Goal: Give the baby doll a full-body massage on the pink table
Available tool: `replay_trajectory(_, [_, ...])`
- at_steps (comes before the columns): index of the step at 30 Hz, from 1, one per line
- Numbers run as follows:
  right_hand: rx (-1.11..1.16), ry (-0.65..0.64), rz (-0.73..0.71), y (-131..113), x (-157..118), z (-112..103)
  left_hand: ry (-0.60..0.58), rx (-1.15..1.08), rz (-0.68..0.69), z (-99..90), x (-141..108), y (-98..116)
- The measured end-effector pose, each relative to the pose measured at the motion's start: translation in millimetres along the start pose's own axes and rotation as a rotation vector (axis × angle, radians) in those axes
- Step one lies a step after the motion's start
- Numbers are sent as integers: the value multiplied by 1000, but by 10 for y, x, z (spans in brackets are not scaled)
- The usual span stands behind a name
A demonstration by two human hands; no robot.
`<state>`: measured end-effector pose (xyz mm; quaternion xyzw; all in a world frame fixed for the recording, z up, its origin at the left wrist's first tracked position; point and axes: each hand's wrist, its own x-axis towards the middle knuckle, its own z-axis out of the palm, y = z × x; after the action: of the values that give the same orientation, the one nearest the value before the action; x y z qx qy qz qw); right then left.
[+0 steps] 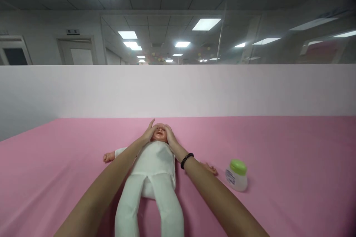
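Observation:
A baby doll (156,161) with a white cloth body lies on its back on a pink surface (278,148), its head at the far end and its legs toward me. My left hand (150,132) rests against the left side of the doll's head, fingers apart and the thumb or a finger raised. Against the right side of the head lies my right hand (170,136), its fingers extended toward the forehead. Both palms frame the doll's face (159,133). Neither hand grips anything. A black beaded bracelet (187,160) circles my right wrist.
A clear jar with a green lid (237,174) stands on the pink surface to the right of the doll's hand (210,168). A low white wall (178,90) runs behind the surface, with glass above it.

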<state>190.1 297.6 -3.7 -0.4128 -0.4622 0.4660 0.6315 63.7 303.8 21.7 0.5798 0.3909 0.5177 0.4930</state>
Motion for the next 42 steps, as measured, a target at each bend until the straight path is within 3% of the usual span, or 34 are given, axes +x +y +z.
replay_trajectory(6, [111, -85, 30, 135, 129, -3, -60, -41, -9, -153, 246, -290])
replay_trajectory(11, [30, -95, 29, 127, 129, -14, -94, -107, -3, -260, 243, -364])
replay_trajectory(16, [65, -68, -25, 195, 184, -26, -76, -221, -13, -241, 261, -413])
replay_trajectory(20, [77, -82, -39, 220, 208, -45, 8, -204, -26, -210, 232, -375])
replay_trajectory(25, [29, -86, 4, 188, 191, -48, -26, -183, -43, -193, 168, -263])
replay_trajectory(31, [111, -65, 51, 162, 177, -32, 15, -173, -66, -184, 146, -218])
replay_trajectory(37, [75, -88, 91, 111, 131, -40, -69, -219, -88, -168, 89, -150])
replay_trajectory(42, [100, -64, 66, 95, 134, -26, 6, -155, -76, -164, 131, -172])
